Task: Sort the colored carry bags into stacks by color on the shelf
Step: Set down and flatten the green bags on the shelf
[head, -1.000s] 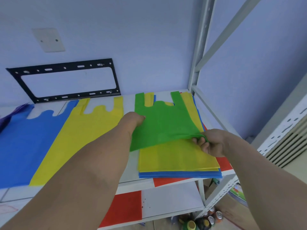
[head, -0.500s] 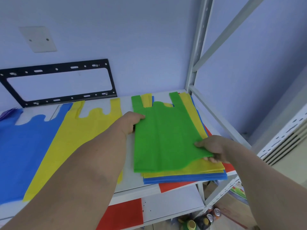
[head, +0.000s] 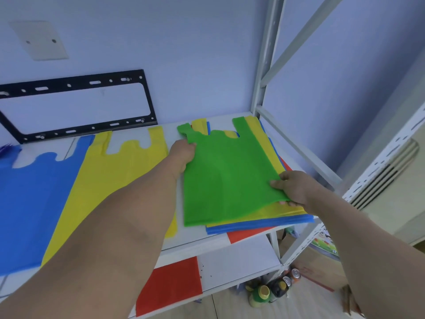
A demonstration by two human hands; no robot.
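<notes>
Blue carry bag [head: 34,203] lies flat at the far left of the white shelf [head: 195,240], handles toward the wall. Just right of it, overlapping its edge, lies a yellow carry bag [head: 96,187], also flat. Left forearm reaches across the yellow bag; left hand [head: 182,155] grips the green carry bag [head: 227,180] at its upper left edge below the handle, fingers curled onto the fabric. Green bag sits on top of the mixed pile [head: 264,217] at the shelf's right end: yellow layer directly under it, blue under that, red [head: 248,234] at the bottom, poking over the shelf front. Right hand [head: 294,187] pinches the green bag's lower right edge, thumb on top, fingertips beneath, that corner lifted slightly off the yellow layer. Lower shelf [head: 239,270] carries a red carry bag [head: 170,286]. Cans and bottles [head: 273,288] stand on the floor below right.
</notes>
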